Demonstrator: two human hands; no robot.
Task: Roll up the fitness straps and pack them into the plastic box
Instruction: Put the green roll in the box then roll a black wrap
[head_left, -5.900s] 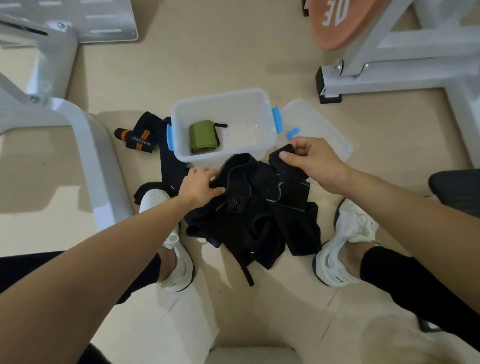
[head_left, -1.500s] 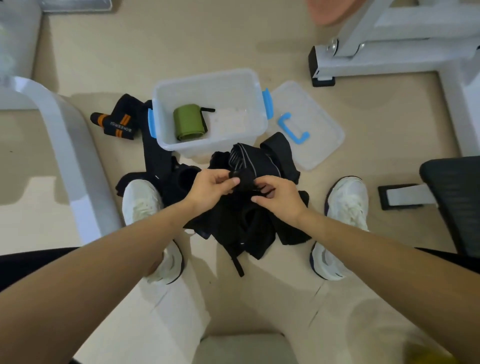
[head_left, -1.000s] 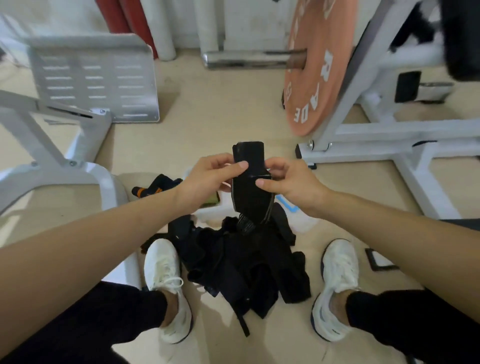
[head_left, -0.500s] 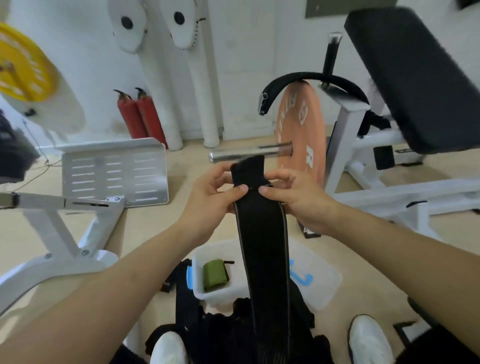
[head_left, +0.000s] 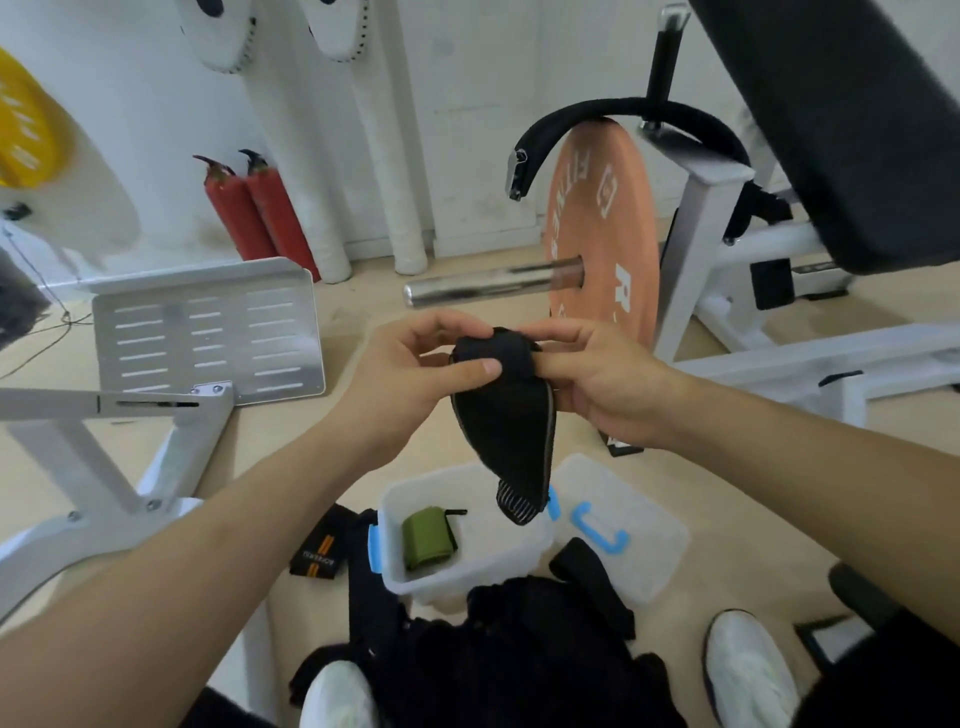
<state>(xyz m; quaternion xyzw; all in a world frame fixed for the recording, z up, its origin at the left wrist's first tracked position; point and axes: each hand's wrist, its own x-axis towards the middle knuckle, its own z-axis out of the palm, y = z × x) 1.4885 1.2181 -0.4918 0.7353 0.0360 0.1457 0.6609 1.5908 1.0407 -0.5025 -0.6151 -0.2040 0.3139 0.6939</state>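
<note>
your left hand and right hand pinch the rolled top of a black woven strap, held above the box; its ribbed end hangs down. a green fabric roll lies in the translucent box.

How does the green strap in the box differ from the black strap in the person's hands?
The green strap is fully rolled; the black strap is rolled only at its top, tail hanging loose. The green strap lies inside the plastic box; the black strap is held in the air by the left hand and right hand. Both are fabric straps.
</note>
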